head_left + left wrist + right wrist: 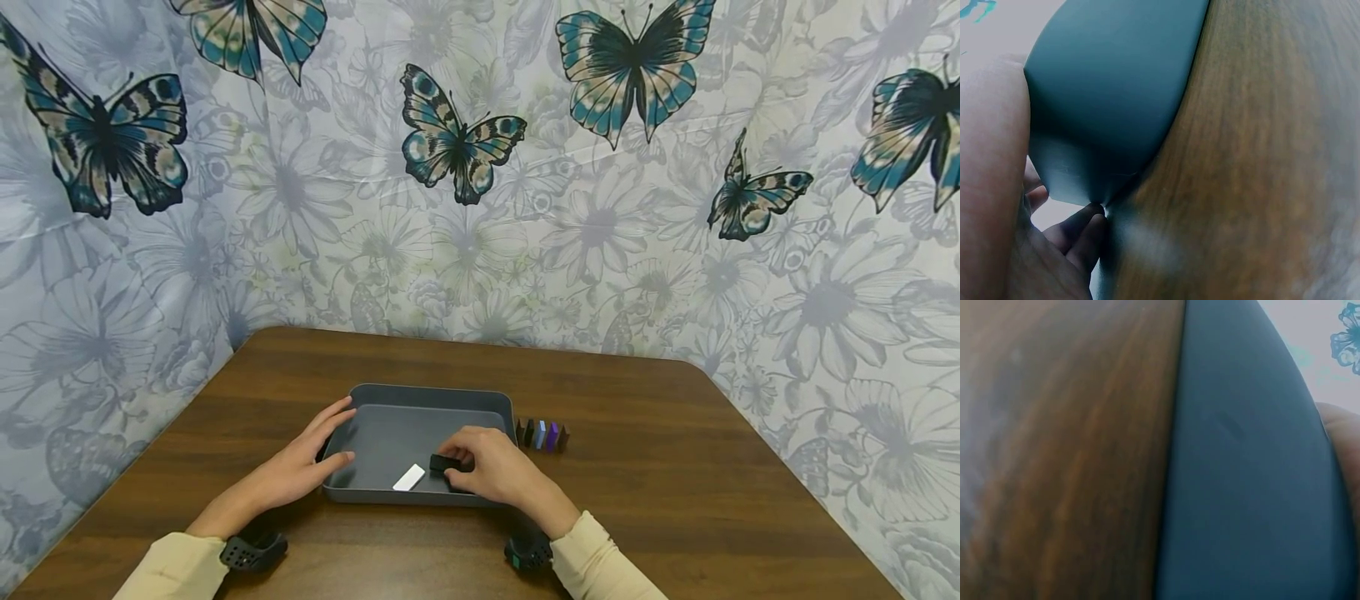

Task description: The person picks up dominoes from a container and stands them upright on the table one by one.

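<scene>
A grey rectangular tray (pixel 382 429) lies on the table. My left hand (pixel 296 467) rests at its left rim with fingers extended, thumb reaching over the inside. The left wrist view shows fingertips (pixel 1088 234) against the outer wall of the tray. Over the tray's front right part, my right hand (pixel 491 467) pinches a small black block (pixel 444 462) between thumb and fingers. Just left of that block, a white rectangular block (pixel 408 477) lies flat on the tray floor. The right wrist view has mostly the tray's outer wall (pixel 1247 469), with the fingers hidden.
Close to the tray's right side, several small blocks stand upright in a row, among them a light blue block (pixel 540 434) and a purple block (pixel 552 437). The brown wooden table (pixel 637 467) ends at the back against a butterfly-patterned cloth (pixel 480 250).
</scene>
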Available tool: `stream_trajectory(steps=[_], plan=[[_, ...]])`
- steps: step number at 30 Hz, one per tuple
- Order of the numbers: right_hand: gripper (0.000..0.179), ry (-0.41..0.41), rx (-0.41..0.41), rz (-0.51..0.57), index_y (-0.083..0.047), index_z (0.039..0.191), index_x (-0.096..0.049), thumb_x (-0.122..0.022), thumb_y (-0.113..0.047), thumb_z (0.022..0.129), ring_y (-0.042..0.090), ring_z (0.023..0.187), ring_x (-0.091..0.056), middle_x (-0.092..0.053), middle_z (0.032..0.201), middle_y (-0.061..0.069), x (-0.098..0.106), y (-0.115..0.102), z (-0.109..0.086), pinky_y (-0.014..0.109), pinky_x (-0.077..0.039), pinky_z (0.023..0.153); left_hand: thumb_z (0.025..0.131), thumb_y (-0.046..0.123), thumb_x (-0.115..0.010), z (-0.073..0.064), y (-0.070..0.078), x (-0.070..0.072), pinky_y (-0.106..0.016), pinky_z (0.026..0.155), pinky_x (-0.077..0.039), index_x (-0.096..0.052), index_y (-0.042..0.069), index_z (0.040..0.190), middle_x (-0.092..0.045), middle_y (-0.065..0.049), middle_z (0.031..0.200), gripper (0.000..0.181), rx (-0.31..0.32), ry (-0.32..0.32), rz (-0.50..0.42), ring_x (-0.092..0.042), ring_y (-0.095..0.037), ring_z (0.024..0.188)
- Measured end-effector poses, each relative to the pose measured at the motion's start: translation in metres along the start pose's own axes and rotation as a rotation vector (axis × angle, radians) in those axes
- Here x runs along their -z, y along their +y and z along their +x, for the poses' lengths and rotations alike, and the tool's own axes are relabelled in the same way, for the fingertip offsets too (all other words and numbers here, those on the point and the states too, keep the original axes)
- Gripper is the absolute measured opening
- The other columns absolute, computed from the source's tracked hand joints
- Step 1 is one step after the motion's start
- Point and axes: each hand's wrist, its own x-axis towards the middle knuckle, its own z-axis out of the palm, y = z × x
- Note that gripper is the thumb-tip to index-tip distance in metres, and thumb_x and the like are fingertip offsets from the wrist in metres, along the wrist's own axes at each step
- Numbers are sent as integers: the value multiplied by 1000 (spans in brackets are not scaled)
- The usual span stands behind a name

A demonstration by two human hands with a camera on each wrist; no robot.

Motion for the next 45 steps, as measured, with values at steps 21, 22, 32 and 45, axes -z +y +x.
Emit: stream_trajectory(steps=[21, 22, 32, 45], plan=[[23, 96, 9, 67, -15, 113, -73, -77, -15, 90, 2, 87, -61, -70, 103, -7, 6, 2, -4, 21, -54, 80, 104, 25, -63, 2, 3, 1, -73, 109, -31, -33, -2, 158, -14, -19, 170, 67, -10, 7, 1, -20, -51, 152], [24, 94, 2, 69, -15, 113, -73, -77, -16, 90, 2, 86, -60, -70, 103, -7, 6, 2, -4, 21, -54, 80, 104, 26, -63, 2, 3, 1, -73, 109, -31, -33, -2, 158, -15, -19, 170, 67, -12, 8, 3, -20, -51, 152], [28, 76, -5, 123, -14, 118, -70, -77, -14, 90, 5, 87, -64, -69, 103, -5, 9, 3, -5, 23, -56, 81, 104, 28, -62, 1, 1, 0, -73, 109, -31, -33, -2, 158, -13, -20, 170, 68, -5, -4, -6, -19, -51, 152], [28, 51, -15, 156, -13, 119, -69, -75, -13, 92, 6, 91, -67, -70, 106, -3, 17, 1, -9, 28, -58, 84, 104, 27, -62, 0, 2, 1, -73, 108, -31, -33, -2, 158, -13, -20, 170, 68, -6, -2, -10, -19, -51, 152]])
